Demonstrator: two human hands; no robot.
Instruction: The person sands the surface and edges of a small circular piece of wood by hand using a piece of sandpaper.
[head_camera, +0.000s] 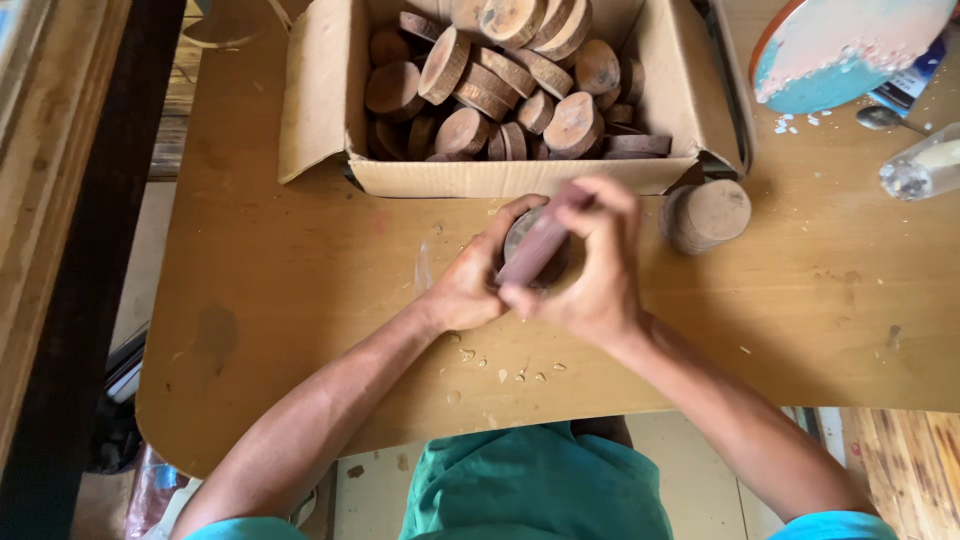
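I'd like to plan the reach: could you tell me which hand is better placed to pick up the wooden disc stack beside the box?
Probably right: the right hand sits nearest the disc stack.

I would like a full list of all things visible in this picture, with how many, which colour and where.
cardboard box: one, brown, open, at the far side of the table
wooden discs: many, brown, piled inside the box
stack of discs: one, light brown, right of the hands
round board: one, pale with blue edge, far right corner
spoon: one, metal, beside the board
clear bottle: one, lying at the right edge
table: one, tan wood
disc in hand: one, brown, mostly hidden
pinkish block: one, pressed on that disc
left hand: holds the disc
right hand: grips the block
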